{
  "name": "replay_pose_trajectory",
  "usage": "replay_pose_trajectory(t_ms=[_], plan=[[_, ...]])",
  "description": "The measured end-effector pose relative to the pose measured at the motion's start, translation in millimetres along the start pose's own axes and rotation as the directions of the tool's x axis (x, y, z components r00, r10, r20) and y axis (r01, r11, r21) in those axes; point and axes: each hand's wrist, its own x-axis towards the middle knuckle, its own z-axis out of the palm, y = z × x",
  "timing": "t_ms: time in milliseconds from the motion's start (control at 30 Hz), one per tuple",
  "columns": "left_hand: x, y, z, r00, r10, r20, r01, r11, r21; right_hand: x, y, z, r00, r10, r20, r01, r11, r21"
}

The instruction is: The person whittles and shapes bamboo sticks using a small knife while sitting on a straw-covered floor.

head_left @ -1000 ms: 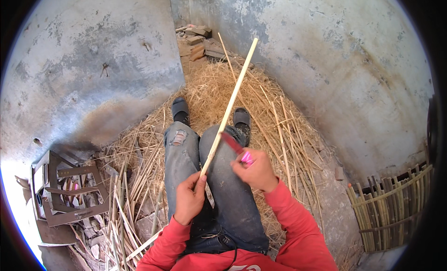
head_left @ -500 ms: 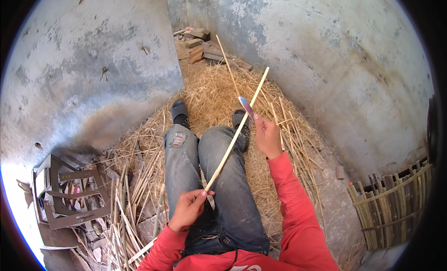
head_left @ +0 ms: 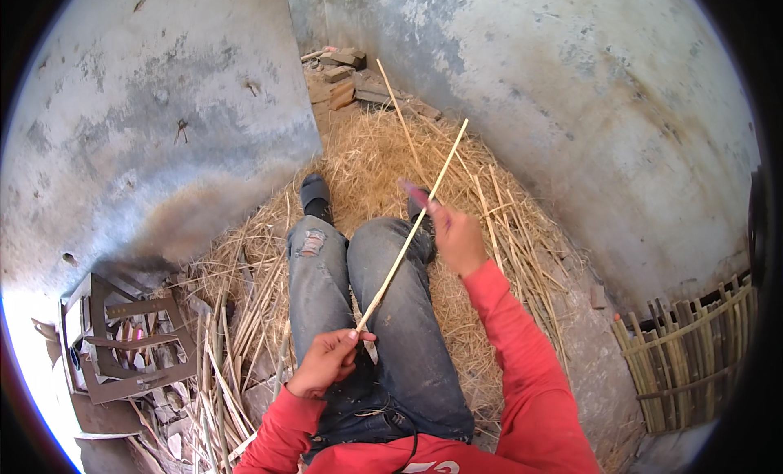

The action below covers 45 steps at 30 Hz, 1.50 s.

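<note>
A long, pale bamboo strip [head_left: 399,266] slants across my lap, its far end up and to the right. My left hand [head_left: 333,358] pinches its near end between thumb and fingers, above my left thigh. Higher up, my right hand [head_left: 458,236] is closed around a knife [head_left: 414,192], with the handle hidden in the fist. The blade is blurred and crosses the strip near my right foot, pointing up and to the left. Whether its edge touches the strip I cannot tell.
Fine shavings [head_left: 367,160] heap beyond my feet between two worn walls. Bundles of bamboo strips [head_left: 522,250] lie to the right, and more strips [head_left: 220,368] to the left. A broken frame [head_left: 139,348] stands at far left, a woven bamboo basket [head_left: 693,356] at far right.
My right hand has come slightly nearer and to the left along the strip, and the knife has turned further left. The strip has rolled to show a narrower side.
</note>
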Motion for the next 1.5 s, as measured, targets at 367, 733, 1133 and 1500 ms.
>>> replay_pose_trajectory(t_ms=[367,733,1133,1500], plan=[[1,4,-22,0.977,-0.143,0.156,0.172,0.965,-0.195,-62,-47,-4,0.956,-0.068,0.286,0.075,0.997,-0.013],[-1,7,-16,0.978,-0.163,0.131,0.189,0.958,-0.214,-57,-31,0,0.972,-0.032,0.232,0.036,0.999,-0.013],[-3,1,-5,1.0,-0.009,0.009,0.009,1.0,-0.006,114,84,-22,0.976,0.064,-0.206,-0.104,0.976,-0.193],[0,-3,-7,0.999,-0.046,-0.01,0.045,0.996,-0.08,-14,-13,10,0.976,-0.057,0.21,0.043,0.997,0.069]])
